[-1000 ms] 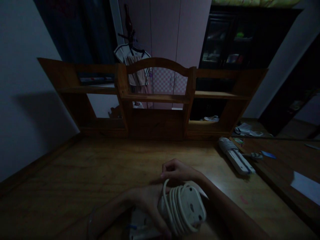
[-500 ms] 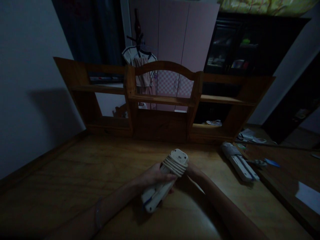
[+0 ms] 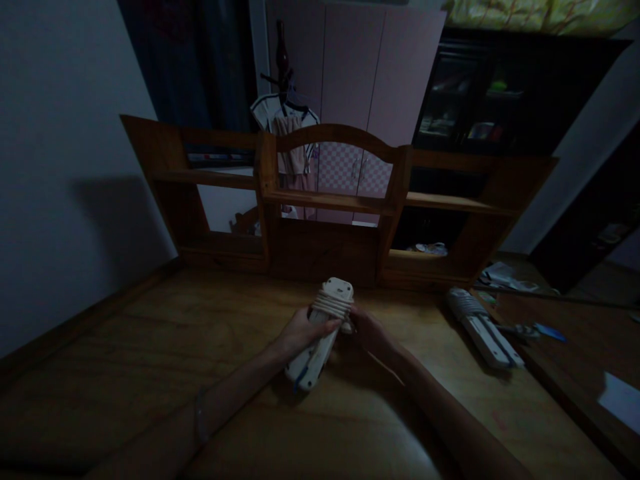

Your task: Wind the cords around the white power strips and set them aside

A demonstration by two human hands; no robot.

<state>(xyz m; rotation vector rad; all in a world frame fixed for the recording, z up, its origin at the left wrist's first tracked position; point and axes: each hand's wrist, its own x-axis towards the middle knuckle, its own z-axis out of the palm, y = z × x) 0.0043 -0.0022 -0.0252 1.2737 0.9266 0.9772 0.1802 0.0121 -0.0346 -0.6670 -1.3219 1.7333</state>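
A white power strip [image 3: 319,360] slants upward over the wooden desk, its flat side with dark screw holes facing me. Its white cord [image 3: 333,304] is wound in several turns around the far end. My left hand [image 3: 306,331] grips the strip from the left, thumb across it just below the coils. At the strip's right edge, my right hand [image 3: 369,331] is closed on the cord beside the coils; a pale end shows by its fingers, and I cannot tell if it is the plug. Farther right lies a second power strip [image 3: 487,337], also wrapped in its cord.
A wooden shelf unit [image 3: 330,202] stands along the desk's [image 3: 225,320] far edge. Beyond the second strip are a blue item [image 3: 550,331] and a white paper sheet [image 3: 620,400] on a brown surface. A wall [image 3: 65,220] rises at left.
The power strip has moved away from me and left, and turned more upright. My right hand has come from behind the coils to the strip's right side, its fingers now visible.
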